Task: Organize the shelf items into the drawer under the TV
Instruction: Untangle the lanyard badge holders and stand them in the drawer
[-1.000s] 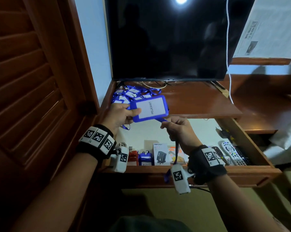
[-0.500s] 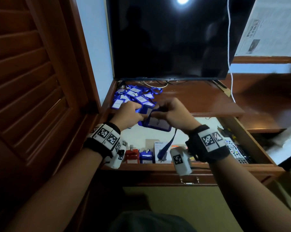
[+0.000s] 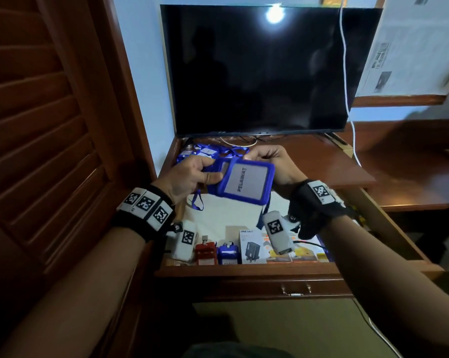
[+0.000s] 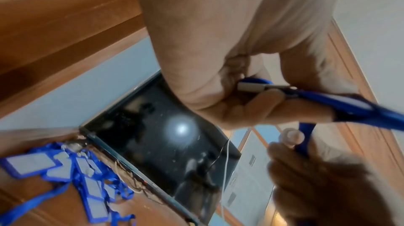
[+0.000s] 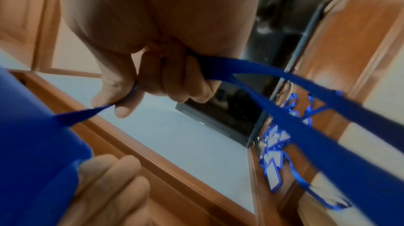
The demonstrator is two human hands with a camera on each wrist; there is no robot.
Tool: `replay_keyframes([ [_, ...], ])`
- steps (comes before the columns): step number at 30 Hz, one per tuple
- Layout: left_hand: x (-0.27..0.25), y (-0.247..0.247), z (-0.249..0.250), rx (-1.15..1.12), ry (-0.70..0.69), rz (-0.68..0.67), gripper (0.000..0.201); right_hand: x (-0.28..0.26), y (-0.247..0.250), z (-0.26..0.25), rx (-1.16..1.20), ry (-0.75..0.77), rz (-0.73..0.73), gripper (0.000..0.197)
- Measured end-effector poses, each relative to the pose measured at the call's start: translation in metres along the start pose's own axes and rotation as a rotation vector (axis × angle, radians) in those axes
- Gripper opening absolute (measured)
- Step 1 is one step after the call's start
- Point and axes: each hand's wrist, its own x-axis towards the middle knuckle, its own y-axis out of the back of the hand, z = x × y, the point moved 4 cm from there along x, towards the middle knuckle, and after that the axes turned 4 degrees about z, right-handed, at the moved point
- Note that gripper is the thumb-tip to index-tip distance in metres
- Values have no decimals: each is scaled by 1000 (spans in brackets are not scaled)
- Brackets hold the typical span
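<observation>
A blue badge holder (image 3: 244,180) with a white card reading PELAWAT is held above the open drawer (image 3: 244,272), face up towards me. My left hand (image 3: 207,174) pinches its left end by the clip (image 4: 251,88). My right hand (image 3: 259,157) is at the holder's far edge, fingers curled round the blue lanyard strap (image 5: 240,69). One strap loop (image 3: 197,202) hangs below the left hand. A pile of similar blue badges (image 3: 207,151) lies on the shelf's left end under the TV (image 3: 257,71).
Along the drawer's front stand a red item (image 3: 205,251), a small blue item (image 3: 227,253), a white adapter box (image 3: 251,245) and orange packets (image 3: 298,254). A wooden louvred door (image 3: 50,125) is at the left. A white cable (image 3: 347,99) hangs beside the TV.
My right hand rose from below the badge holder to its far edge, taking the strap with it. The holder turned so that its label runs lengthwise towards me, and both hands lifted slightly.
</observation>
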Motion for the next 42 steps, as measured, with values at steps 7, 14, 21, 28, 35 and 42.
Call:
replay_keyframes([
  [7, 13, -3, 10, -237, -125, 289, 10, 1, -19, 19, 270, -118, 98, 16],
  [14, 25, 6, 6, -190, -106, 630, 7, -1, -38, 8, 18, -98, 147, 43],
  [21, 29, 18, 10, 73, -203, 827, 15, 4, -50, -11, -565, -36, 16, 24],
  [28, 44, 27, -7, 475, -187, 696, 21, 12, -54, -20, -733, -76, -173, 24],
  [35, 66, 39, -26, 714, -130, 373, 13, 60, -37, -7, -845, -91, -402, 37],
  [42, 89, 51, -32, 717, -66, 150, 28, 92, -23, 7, -637, -72, -427, 31],
])
